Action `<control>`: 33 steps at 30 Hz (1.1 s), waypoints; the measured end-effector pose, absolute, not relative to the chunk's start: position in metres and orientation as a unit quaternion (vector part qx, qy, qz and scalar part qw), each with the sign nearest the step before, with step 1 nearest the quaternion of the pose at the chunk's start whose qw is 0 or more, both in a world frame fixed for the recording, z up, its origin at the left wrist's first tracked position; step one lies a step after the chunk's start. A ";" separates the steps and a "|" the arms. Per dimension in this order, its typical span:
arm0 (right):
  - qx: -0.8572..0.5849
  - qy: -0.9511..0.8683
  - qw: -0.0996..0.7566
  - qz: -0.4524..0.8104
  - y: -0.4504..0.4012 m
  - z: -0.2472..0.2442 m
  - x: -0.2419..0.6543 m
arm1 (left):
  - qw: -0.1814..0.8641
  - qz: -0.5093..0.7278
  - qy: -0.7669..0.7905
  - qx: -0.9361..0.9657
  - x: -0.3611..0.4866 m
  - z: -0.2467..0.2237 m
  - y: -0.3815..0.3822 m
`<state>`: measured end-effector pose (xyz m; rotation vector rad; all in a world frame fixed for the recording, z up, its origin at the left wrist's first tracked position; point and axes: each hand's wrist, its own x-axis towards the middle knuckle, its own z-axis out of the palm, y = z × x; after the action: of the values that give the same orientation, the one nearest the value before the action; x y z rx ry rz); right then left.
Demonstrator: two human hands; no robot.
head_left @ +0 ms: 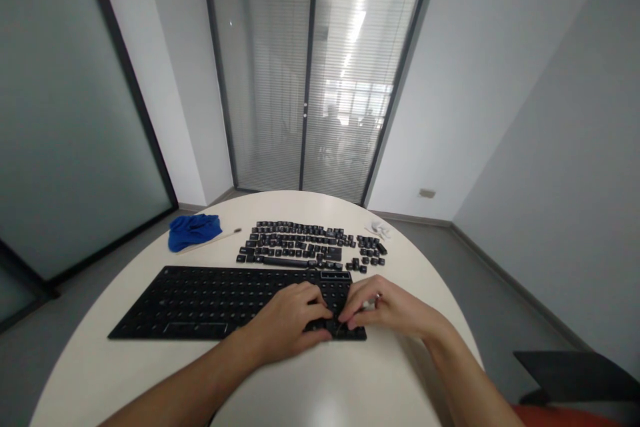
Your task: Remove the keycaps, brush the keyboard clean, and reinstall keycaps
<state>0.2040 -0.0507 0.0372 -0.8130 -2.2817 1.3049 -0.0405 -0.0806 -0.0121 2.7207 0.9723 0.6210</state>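
Note:
A black keyboard point(210, 300) with its keycaps off lies near the front of the round table. My left hand point(293, 320) rests on its right part, thumb and fingers apart, fingertips on the number-pad area. Beside it, my right hand point(383, 307) is closed in a pinch over the keyboard's lower right corner. What those fingers hold is too small and dark to name; a thin, wire-like line shows close to the fingertips. Behind the keyboard, loose black keycaps point(295, 238) lie in rows, with a long space bar keycap point(286, 262) at the front.
A crumpled blue cloth point(194, 230) lies at the table's back left, with a thin brush point(213, 240) beside it. White crumpled tissue point(379, 229) sits at the back right. The white table point(320, 387) has a rounded edge. A dark chair part point(575, 373) shows at lower right.

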 end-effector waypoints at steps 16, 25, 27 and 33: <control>-0.324 -0.718 0.210 0.579 -0.030 0.015 0.211 | 0.092 0.211 0.326 0.917 -0.040 -0.013 -0.079; -0.355 -0.796 0.198 0.449 -0.047 0.024 0.193 | 0.089 0.201 0.334 0.917 -0.040 -0.011 -0.079; -0.358 -0.795 0.196 0.448 -0.050 0.024 0.193 | 0.090 0.202 0.335 0.916 -0.040 -0.011 -0.079; -0.331 -0.805 0.207 0.447 -0.051 0.025 0.198 | 0.084 0.204 0.335 0.916 -0.040 -0.013 -0.079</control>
<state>0.1981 -0.0508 0.0250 -0.9220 -2.2411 1.2460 -0.0404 -0.0794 -0.0134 2.7325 0.9994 0.6095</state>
